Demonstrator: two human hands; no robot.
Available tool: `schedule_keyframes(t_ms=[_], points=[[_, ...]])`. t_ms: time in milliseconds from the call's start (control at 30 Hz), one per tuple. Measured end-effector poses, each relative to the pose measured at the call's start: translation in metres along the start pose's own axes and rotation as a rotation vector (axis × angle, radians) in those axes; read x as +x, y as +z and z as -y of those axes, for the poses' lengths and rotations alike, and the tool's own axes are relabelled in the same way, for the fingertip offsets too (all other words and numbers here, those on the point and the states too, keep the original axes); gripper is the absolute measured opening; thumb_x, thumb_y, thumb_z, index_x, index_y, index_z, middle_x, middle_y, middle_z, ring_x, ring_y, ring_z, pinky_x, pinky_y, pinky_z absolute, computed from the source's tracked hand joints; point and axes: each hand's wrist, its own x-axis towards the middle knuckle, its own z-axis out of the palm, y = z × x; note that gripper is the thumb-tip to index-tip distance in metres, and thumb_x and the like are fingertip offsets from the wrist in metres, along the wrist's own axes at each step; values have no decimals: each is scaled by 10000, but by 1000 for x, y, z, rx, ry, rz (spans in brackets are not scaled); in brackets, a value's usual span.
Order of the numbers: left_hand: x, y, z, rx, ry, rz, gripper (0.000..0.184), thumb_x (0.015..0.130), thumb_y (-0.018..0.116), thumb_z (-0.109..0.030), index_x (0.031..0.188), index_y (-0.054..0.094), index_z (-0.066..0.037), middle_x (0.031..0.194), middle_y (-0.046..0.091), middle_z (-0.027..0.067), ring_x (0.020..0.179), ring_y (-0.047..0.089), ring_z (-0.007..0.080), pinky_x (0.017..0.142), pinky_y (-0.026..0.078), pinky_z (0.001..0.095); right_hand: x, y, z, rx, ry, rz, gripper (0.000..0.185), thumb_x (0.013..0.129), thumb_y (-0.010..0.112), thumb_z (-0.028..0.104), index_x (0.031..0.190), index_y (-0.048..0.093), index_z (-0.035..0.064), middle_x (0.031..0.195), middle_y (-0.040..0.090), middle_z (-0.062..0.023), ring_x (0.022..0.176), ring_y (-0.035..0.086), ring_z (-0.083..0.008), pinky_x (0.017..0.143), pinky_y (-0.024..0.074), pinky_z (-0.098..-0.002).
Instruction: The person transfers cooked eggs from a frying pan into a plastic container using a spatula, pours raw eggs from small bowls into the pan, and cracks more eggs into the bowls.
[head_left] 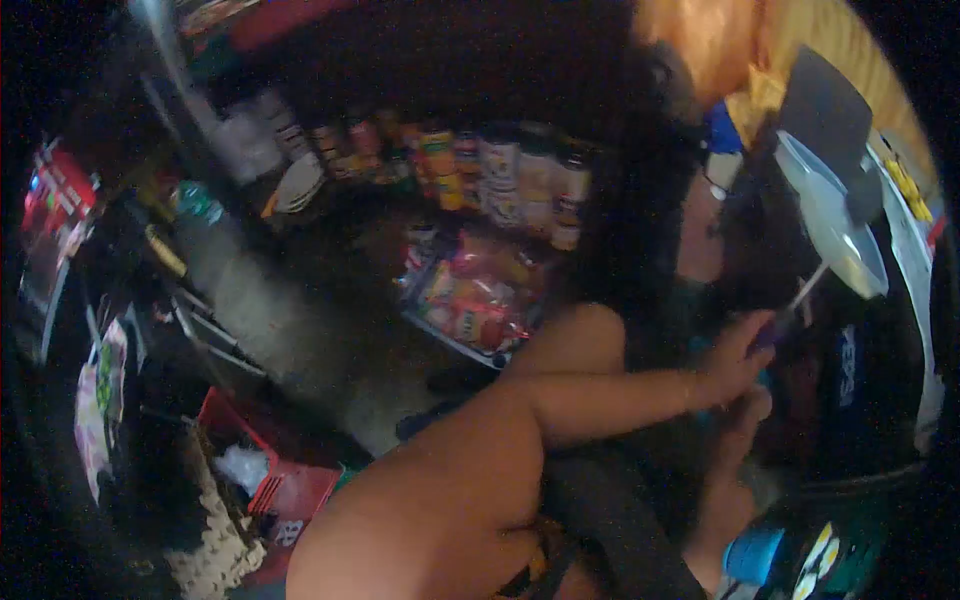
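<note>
My left hand (742, 348) reaches out past a bent knee (590, 335). Its fingers are closed around a dark purple handle (766, 338), from which a thin pale shaft (810, 288) runs up toward a translucent whitish plastic piece (835, 225). Blur leaves the exact kind of this tool unclear. Just below is my right hand (745, 415), close to the left one. Its fingers are smeared by motion, and whether it holds anything does not show. A dark box-like object with pale lettering (848, 365) stands to the right of both hands.
Rows of packaged goods (500, 175) line a shelf at the back. A tray of colourful packets (475, 290) lies in front of them. At lower left is a red plastic crate (300, 490), and at lower right a blue cylindrical object (752, 555). A grey panel (825, 110) rises at upper right.
</note>
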Motion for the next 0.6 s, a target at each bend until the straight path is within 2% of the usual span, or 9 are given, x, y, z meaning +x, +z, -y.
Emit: schedule_keyframes(t_ms=[100,167,233,300,333,367,467,533,600], points=[[4,12,2,-221,-154,60,475,935,574,-84,1389,438,-40,1280,572,162,1156,566,284,972,469,406,-4,-17,-28,147,-37,94,579,1048,297,475,1401,443,40,1418,471,-121,1317,428,-262,1108,327,-417],[6,18,-7,-7,-304,59,484,939,573,-90,1400,432,-49,1287,570,167,1149,570,271,975,468,395,-5,-26,-43,224,-33,126,572,1046,315,474,1390,457,39,1409,482,-124,1310,437,-269,1110,333,-408],[6,20,-13,-86,-314,73,479,945,574,-111,1397,431,-43,1255,591,166,1135,582,260,974,470,387,-8,-31,-49,271,-5,138,566,1043,334,473,1378,471,39,1399,492,-126,1304,445,-277,1111,338,-399],[0,39,20,19,-228,-14,485,943,574,-107,1394,420,-18,1246,597,169,1112,591,263,964,477,380,-11,-28,-35,325,49,139,587,1042,304,498,1389,460,51,1405,490,-99,1309,438,-253,1098,337,-435],[3,37,13,-27,-263,20,483,942,574,-107,1387,417,-2,1242,594,174,1105,592,266,966,477,380,-12,-25,-30,360,76,148,598,1041,290,511,1394,454,57,1409,489,-85,1311,435,-241,1091,337,-453],[7,33,5,-67,-300,52,483,942,575,-107,1380,414,14,1239,591,179,1098,592,270,967,476,380,-14,-24,-25,320,83,88,579,1044,298,492,1390,457,57,1405,494,-85,1304,445,-243,1087,345,-440],[7,45,42,-197,-403,57,487,934,595,-130,1363,420,22,1212,587,179,1070,590,263,963,476,383,-18,-24,-12,182,69,-16,520,1045,337,438,1386,465,66,1397,504,-89,1287,468,-249,1064,375,-411],[7,45,58,-111,-290,56,490,927,607,-148,1362,435,-4,1181,611,153,1025,611,237,917,490,362,-20,-26,-5,51,32,-23,480,1038,386,400,1389,470,84,1398,505,-98,1284,476,-256,1037,402,-400],[7,36,46,-106,-293,106,474,927,611,-154,1352,450,-19,1131,617,117,978,609,198,882,496,340,-19,-24,1,-418,-247,19,447,1000,494,349,1372,504,101,1393,511,-101,1264,498,-251,1024,418,-388]])
